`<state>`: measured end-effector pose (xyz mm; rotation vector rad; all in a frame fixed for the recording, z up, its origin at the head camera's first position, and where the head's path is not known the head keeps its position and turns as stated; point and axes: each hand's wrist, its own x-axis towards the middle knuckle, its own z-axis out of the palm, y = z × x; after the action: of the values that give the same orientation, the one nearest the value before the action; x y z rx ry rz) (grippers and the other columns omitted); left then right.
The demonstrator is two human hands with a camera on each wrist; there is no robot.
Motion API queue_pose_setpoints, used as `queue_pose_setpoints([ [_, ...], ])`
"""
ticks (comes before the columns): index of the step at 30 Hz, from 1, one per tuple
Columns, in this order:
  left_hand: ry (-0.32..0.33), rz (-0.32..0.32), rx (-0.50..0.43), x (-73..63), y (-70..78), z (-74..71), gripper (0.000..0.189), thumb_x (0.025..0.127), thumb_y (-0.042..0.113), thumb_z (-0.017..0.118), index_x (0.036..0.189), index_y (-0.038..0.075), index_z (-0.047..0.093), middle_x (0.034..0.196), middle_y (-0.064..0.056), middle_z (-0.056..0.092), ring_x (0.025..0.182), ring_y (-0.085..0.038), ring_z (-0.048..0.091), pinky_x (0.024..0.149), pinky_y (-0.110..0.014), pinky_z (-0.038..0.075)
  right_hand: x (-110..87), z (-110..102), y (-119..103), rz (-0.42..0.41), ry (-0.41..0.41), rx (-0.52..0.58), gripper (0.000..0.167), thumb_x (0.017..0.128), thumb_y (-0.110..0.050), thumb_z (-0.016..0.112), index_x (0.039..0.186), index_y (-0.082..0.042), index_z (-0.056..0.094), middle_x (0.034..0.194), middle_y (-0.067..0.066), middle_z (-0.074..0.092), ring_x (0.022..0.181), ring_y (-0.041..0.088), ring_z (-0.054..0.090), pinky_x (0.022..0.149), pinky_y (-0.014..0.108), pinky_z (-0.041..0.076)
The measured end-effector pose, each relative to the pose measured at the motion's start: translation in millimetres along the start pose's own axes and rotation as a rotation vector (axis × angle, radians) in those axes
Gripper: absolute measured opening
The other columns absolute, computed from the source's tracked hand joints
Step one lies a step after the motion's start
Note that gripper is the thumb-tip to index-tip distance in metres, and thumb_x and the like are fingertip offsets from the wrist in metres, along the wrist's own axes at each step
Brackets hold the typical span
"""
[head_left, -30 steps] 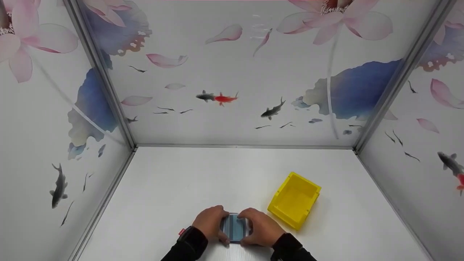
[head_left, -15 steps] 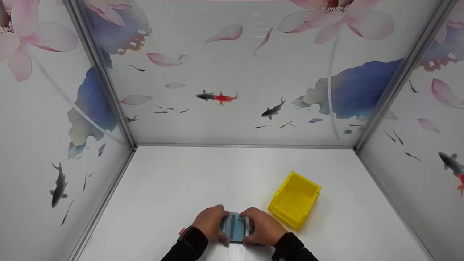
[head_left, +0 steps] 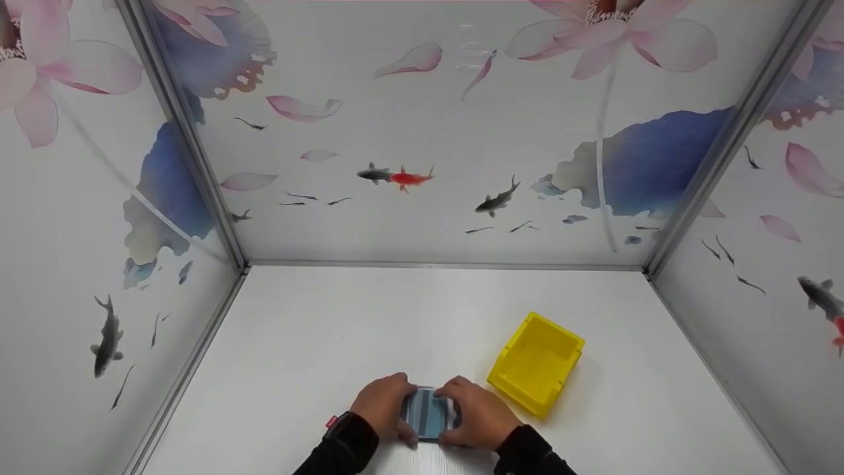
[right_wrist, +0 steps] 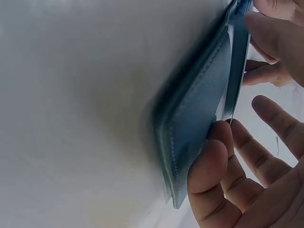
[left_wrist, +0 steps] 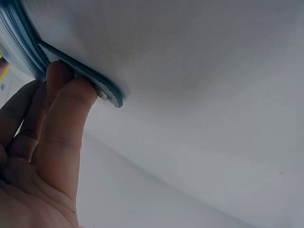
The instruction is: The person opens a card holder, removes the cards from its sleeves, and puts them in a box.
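A small blue card holder (head_left: 432, 415) with stitched edges lies near the front of the table, between my two hands. My left hand (head_left: 382, 406) holds its left side; in the left wrist view, the thumb and a finger pinch a cover flap (left_wrist: 80, 69) with a small metal snap near its end. My right hand (head_left: 484, 415) grips the opposite side. In the right wrist view, its thumb and fingertips pinch a thin edge beside the stitched cover (right_wrist: 190, 114), and other fingers are spread. Layered sleeves (left_wrist: 21, 38) show beyond the left fingers.
A yellow plastic bin (head_left: 535, 366) stands just beyond and to the right of my right hand. White panels printed with flowers and fish (head_left: 496, 198) enclose the white table (head_left: 330, 316) at the back and both sides, with metal rails at the corners.
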<state>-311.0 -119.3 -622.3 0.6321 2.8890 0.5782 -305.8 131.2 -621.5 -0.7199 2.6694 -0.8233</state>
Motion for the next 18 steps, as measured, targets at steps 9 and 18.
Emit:
queue_pose_setpoints([
  [9,0.023,0.035,0.032,-1.0,-1.7,0.4,0.082,0.056,0.046,0.115,0.124,0.014,0.084,0.094,0.006,0.063,0.079,-0.008,0.048,0.076,-0.029,0.049,-2.0,-3.4,4.1,-0.017,0.000,-0.071,0.068,0.083,-0.048,0.100,0.142,-0.027,0.075,0.137,-0.008,0.072,0.105,0.009,0.063,0.097,0.031,0.058],
  [18,0.027,0.041,0.024,-0.7,-2.5,1.6,0.084,0.056,0.046,0.114,0.126,0.013,0.084,0.097,0.006,0.065,0.080,-0.006,0.051,0.078,-0.030,0.052,0.0,-1.6,6.9,-0.010,-0.010,-0.060,0.067,0.082,-0.049,0.101,0.140,-0.028,0.076,0.138,-0.008,0.070,0.106,0.008,0.063,0.100,0.033,0.060],
])
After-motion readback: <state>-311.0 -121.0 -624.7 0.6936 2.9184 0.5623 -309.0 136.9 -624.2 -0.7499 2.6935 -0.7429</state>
